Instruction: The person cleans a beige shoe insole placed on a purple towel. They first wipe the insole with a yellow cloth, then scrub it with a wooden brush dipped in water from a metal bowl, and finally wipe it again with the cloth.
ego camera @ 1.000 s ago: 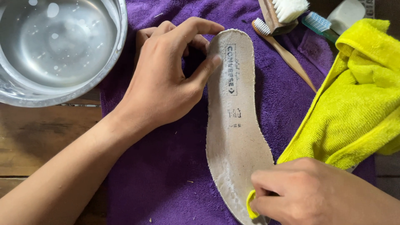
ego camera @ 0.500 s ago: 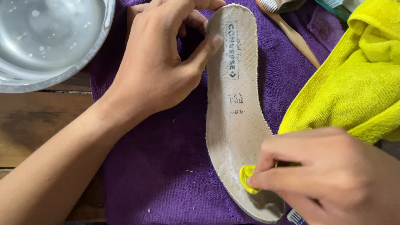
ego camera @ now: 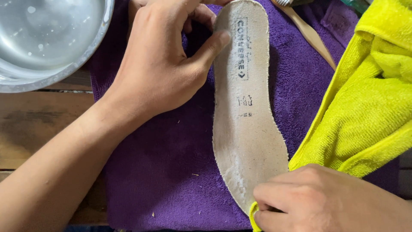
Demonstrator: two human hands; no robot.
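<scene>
A worn beige shoe insole (ego camera: 248, 116) lies lengthwise on a purple towel (ego camera: 167, 172). My left hand (ego camera: 165, 64) presses on the insole's upper left edge, thumb on its surface and fingers curled at its top. My right hand (ego camera: 326, 199) is at the insole's lower end, fingers pinched on a corner of the yellow-green cloth (ego camera: 369, 103) and pressing it against the insole. The rest of the cloth is bunched to the right.
A metal bowl of water (ego camera: 47, 43) stands at the top left on the wooden table (ego camera: 38, 124). A wooden brush handle (ego camera: 309, 34) lies on the towel at the top, right of the insole.
My right hand has slid the cloth corner up along the insole's lower end and back down to its tip. The view has shifted a little, and my left hand keeps its hold.
</scene>
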